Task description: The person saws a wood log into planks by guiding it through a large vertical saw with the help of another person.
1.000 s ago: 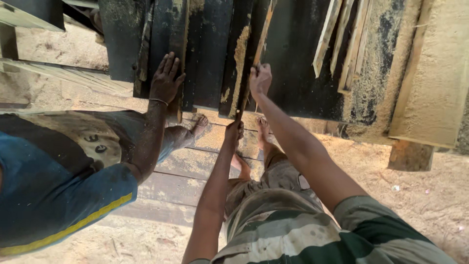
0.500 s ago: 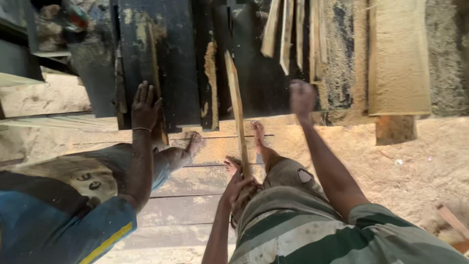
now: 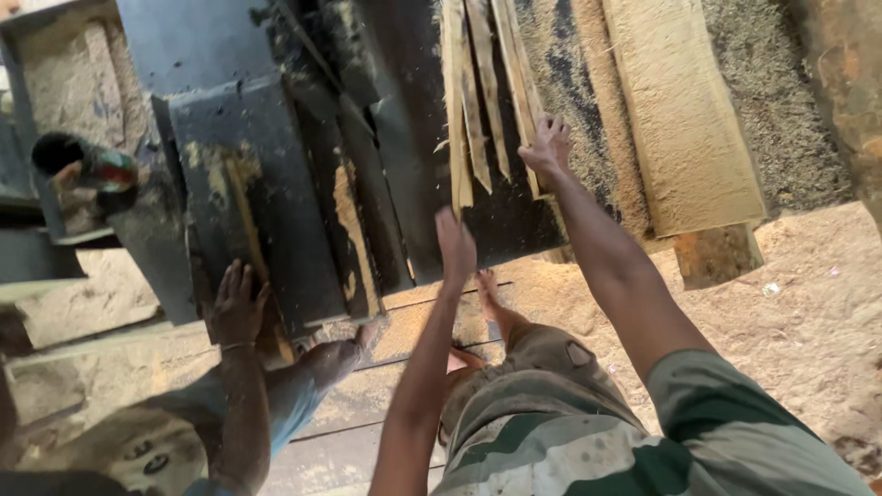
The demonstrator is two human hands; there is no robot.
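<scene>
Right hand [image 3: 548, 147]: arm stretched forward, fingers spread and laid on the near ends of the thin wood strips [image 3: 496, 83]; whether it grips one cannot be told.
Left hand [image 3: 455, 243]: raised with the arm extended, fingers together and loosely open, nothing in it; it hangs just below the lower end of the leftmost strip, over the dark machine surface [image 3: 404, 165].
Wood strips: several pale narrow slats lying side by side, running away from the viewer along the dark surface, near ends fanned out a little.
Wide plank [image 3: 680, 119]: rough pale board to the right of the strips, apart from both hands, its near end over a reddish wooden block [image 3: 717, 255].
Machine surface: dark metal plates dusted with sawdust, with streaks of it lying along the seams.
Co-worker's hand [image 3: 237, 308]: another person's hand, a thin bangle at the wrist, pressed flat on the near edge of a dark plate at the left.
Own legs: patterned shorts and a bare foot [image 3: 489, 292] on a dusty floorboard.
Ground [image 3: 808, 303]: thick sawdust at the right.
Far left: round dark container [image 3: 83, 170] on the machine's left side.
</scene>
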